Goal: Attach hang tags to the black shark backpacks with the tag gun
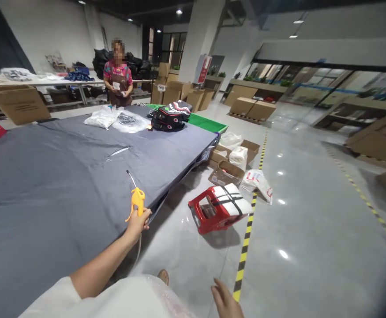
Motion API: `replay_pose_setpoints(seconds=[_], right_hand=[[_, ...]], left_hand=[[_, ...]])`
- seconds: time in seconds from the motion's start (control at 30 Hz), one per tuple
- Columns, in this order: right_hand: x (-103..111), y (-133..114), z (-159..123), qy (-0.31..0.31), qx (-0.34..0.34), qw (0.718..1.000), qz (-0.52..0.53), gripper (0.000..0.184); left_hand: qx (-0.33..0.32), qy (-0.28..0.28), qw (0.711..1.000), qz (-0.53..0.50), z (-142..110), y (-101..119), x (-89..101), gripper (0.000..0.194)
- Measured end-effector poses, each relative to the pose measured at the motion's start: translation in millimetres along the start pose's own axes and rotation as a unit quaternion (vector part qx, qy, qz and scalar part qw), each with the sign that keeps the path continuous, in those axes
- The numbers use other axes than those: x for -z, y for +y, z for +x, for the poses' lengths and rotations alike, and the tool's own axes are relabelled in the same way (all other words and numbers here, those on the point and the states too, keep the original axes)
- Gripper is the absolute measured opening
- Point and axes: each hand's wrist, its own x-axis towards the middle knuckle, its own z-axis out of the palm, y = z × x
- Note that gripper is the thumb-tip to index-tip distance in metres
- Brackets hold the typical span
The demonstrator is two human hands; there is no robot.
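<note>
A yellow-orange air blow gun (137, 198) with a thin metal nozzle points up and away over the table's edge. My left hand (137, 224) is wrapped round its handle, and a pale hose hangs below. Low in the view, my right hand (225, 300) hovers over the floor, its fingers apart and nothing in it; part of it is cut off by the frame. Under the blow gun spreads the large table (63, 190) with a dark grey cloth. At its far end stands a black backpack (169, 117) with a shark-mouth print, beside clear plastic bags (105, 117).
A red stool (206, 216) with a white taped top lies tipped on the floor to the right. Behind it are cardboard boxes (226, 173) and a white bag (257, 183). Yellow-black tape (245, 247) marks the floor. A person (118, 79) in an apron stands beyond the table.
</note>
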Motion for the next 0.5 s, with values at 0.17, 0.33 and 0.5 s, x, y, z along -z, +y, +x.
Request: replay_pose_setpoints(seconds=[0.17, 0.33, 0.5], right_hand=[[73.1, -118.5, 195.2, -0.036, 0.129, 0.990, -0.040, 0.061], [55.9, -235.8, 347.4, -0.146, 0.260, 0.953, -0.058, 0.051], [44.6, -313.5, 483.7, -0.217, 0.305, 0.922, -0.098, 0.050]], left_hand=[[0.007, 0.080, 0.997, 0.001, 106.0, 25.1, -71.7, 0.045], [0.023, 0.184, 0.983, 0.006, 228.9, 11.5, -94.7, 0.045], [0.063, 0.249, 0.965, 0.055, 365.2, -4.2, -113.4, 0.032]])
